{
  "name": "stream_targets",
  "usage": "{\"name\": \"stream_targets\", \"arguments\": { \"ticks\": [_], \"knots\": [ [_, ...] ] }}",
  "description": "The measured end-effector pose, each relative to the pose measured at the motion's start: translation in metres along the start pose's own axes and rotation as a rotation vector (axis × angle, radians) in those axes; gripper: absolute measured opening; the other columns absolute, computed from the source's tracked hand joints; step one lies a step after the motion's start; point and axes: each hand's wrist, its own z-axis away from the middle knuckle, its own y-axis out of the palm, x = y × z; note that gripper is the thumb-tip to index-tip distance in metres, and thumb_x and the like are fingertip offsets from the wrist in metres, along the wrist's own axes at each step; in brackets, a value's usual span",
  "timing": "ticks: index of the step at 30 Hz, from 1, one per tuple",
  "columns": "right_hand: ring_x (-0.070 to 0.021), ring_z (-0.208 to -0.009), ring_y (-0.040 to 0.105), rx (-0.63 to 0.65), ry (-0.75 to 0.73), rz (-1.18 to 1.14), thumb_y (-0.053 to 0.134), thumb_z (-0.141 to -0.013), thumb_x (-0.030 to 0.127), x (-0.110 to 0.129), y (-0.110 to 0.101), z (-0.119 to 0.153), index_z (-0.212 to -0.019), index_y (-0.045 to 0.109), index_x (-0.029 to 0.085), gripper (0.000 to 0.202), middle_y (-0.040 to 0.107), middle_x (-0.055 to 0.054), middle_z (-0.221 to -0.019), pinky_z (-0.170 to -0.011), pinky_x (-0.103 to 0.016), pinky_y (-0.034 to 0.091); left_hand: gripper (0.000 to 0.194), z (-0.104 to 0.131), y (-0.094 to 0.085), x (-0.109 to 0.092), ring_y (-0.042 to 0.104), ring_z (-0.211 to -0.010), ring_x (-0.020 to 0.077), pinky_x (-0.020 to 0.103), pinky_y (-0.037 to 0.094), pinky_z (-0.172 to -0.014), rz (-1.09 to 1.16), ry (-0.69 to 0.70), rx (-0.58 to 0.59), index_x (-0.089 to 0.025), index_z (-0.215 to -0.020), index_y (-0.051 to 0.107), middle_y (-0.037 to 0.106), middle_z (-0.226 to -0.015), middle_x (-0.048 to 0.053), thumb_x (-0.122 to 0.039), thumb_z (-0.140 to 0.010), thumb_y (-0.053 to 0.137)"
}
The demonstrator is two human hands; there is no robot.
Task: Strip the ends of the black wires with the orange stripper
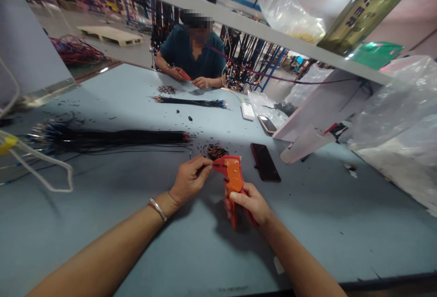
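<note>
My right hand (pixel 247 201) is wrapped round the handles of an orange and red wire stripper (pixel 234 174), its head turned up and to the left. Close to the tool's jaws, my left hand (pixel 193 177) has its fingertips pinched together; what they hold is too small to make out. Just behind the tool's head lies a small heap of black and orange bits (pixel 216 151). A long bundle of black wires (pixel 126 137) stretches across the left half of the blue-grey table (pixel 164 260), its orange ends close to my left hand.
A dark phone (pixel 265 162) lies right of the tool. Across the table a person (pixel 193 55) holds a red tool, near a second wire bundle (pixel 191 102). A white box (pixel 247 111), another phone (pixel 267 124) and plastic bags lie back right. A white wire stand (pixel 48 160) is left.
</note>
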Motion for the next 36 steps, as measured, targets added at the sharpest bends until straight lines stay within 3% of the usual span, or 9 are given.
{"name": "stream_targets", "arguments": {
  "ticks": [21,36],
  "knots": [
    [-0.0116,-0.041,0.055,-0.082,0.101,-0.117,0.075,-0.07,0.045,-0.005,0.002,-0.003,-0.077,0.056,0.013,0.038,0.059,0.001,-0.056,-0.041,-0.023,0.047,0.014,0.001,0.002,0.003,0.054,-0.058,0.0094,0.019,0.042,-0.058,-0.047,-0.07,0.032,-0.017,-0.079,0.063,0.062,-0.065,-0.002,-0.018,-0.087,0.051],
    [-0.0102,-0.038,0.051,-0.076,0.062,-0.142,0.073,-0.072,0.045,-0.009,0.01,-0.001,-0.072,0.052,0.015,0.036,0.054,0.003,-0.051,-0.037,-0.02,0.042,0.018,0.001,0.0,0.0,0.052,-0.053,0.0084,0.017,0.041,-0.055,-0.079,-0.072,0.042,-0.017,-0.076,0.063,0.06,-0.06,-0.003,-0.021,-0.087,0.05]
  ]
}}
